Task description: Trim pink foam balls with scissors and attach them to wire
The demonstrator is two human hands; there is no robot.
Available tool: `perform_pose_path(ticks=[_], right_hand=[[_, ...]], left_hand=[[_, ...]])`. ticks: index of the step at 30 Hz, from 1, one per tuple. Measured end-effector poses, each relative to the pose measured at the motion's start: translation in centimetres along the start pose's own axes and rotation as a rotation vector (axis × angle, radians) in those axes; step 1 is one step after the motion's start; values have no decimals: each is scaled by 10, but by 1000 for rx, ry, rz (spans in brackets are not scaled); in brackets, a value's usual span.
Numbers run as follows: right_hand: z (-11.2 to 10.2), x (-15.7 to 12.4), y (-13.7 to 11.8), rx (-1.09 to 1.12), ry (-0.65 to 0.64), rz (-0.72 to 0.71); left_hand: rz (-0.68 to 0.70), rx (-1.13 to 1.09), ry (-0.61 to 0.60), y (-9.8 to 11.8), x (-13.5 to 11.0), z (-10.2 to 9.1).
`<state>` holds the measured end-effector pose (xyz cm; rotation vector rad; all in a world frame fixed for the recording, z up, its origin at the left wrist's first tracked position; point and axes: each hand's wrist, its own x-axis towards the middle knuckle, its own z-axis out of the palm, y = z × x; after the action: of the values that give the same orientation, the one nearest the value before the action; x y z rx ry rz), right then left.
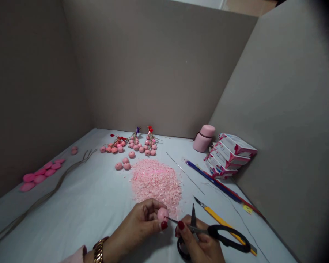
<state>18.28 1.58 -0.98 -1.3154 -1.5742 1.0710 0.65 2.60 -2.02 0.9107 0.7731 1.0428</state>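
My left hand (142, 223) is closed around a small pink ball (162, 213), pinching it between thumb and fingers near the front edge of the table. My right hand (199, 243) grips black-handled scissors (208, 230), blades open, one tip touching the ball. Just behind the ball lies a heap of pink shavings (156, 180).
A yellow craft knife (222, 221) lies right of the scissors. Behind are bunches of pink balls (134, 146), loose pink balls (123, 165), a thin wire (185, 173), blue and red sticks (216, 182), stacked boxes (229, 153), a pink flask (203, 138). Pink discs (40, 175) and long stems (44, 197) lie left. Cardboard walls enclose the table.
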Motion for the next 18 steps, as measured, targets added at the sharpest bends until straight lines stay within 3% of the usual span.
perform_pose_path(ticks=[4,9,11,15,18], right_hand=[[-1,3,-1,-93,-4,-118],[1,3,-1,-128,-41,-264],[5,2,1,-21,-55,-149],[12,4,5,321,-93,223],[16,8,5,441,-143,280]], left_hand=[[23,50,6,3,-3,2],[89,315,60,8,-9,7],[116,424,83,11,-12,8],[191,674,105,19,-17,11],[221,759,90,22,-19,11]])
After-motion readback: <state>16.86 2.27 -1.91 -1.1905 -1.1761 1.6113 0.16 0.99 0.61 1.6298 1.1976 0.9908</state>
